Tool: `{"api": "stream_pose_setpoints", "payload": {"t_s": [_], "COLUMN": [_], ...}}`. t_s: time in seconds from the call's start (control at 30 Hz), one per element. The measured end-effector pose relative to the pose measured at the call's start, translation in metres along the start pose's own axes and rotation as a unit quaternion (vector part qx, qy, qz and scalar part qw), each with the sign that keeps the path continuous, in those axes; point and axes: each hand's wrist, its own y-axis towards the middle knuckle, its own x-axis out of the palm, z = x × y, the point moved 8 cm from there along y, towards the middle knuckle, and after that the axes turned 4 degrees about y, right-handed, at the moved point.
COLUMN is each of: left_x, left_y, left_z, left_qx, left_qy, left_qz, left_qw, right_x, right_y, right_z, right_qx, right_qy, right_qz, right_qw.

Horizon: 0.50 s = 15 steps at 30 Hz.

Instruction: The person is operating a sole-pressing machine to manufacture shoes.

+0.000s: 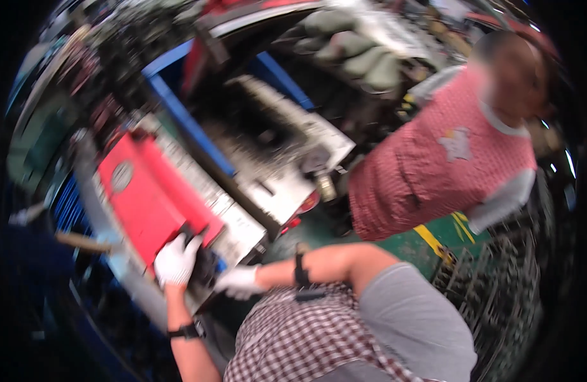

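Note:
My left hand, in a white glove, is at the near end of a red machine cover. Its fingers close around a small dark piece by the cover's edge, too blurred to name. Beside it my right hand, also gloved in white, reaches toward a dark machine part with a bit of blue on it. Blur hides the right fingers, so whether they touch or hold anything is unclear.
A person in a red checked apron stands at the right, close to a grimy machine table with a blue frame. Dark metal racks fill the lower right. A wooden handle juts out at the left.

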Motion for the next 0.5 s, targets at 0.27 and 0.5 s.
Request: {"api": "stream_pose_setpoints", "payload": {"t_s": [0.27,0.5], "left_x": [0.000,0.003], "left_y": [0.000,0.005], "left_z": [0.003,0.000], "left_qx": [0.007,0.003], "left_qy": [0.032,0.012], "left_qz": [0.007,-0.012], "left_qw": [0.999,1.000], "right_x": [-0.014,-0.002], "right_y": [-0.005,0.014], "right_z": [0.021,0.041], "right_qx": [0.099,0.117], "right_qy": [-0.194,-0.124], "right_qz": [-0.068,-0.060], "right_qw": [0.974,0.984]}}
